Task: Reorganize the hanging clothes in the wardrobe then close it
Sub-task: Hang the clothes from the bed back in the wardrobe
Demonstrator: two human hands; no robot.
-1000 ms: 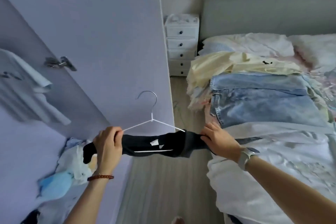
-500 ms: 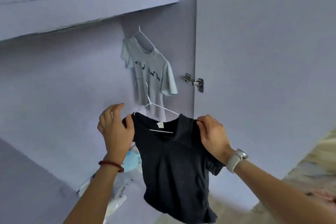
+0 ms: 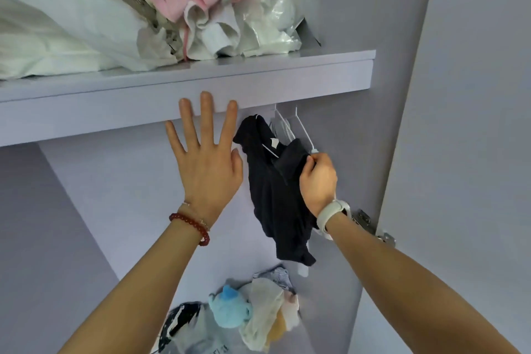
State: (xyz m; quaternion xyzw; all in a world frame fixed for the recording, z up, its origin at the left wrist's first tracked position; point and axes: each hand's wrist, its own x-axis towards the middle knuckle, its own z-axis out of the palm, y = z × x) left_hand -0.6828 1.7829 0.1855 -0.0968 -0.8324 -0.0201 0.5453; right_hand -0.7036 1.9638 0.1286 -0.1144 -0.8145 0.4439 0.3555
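**A:** Hands check, what do you see?

**B:** From my feed: left hand (image 3: 205, 164) is spread flat, fingers straight, tips up by the shelf (image 3: 258, 80) edge, holding nothing. Right hand (image 3: 317, 181) pinches the white hanger (image 3: 301, 129) end and black shirt (image 3: 273, 195), which hangs under the shelf inside the wardrobe, near the door hinge (image 3: 373, 227).

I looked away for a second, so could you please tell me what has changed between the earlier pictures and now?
The black shirt on its white hanger went from beside the bed up under the wardrobe shelf. The left hand let go of it and is now open with straight fingers. The right hand kept its grip at the shirt's shoulder.
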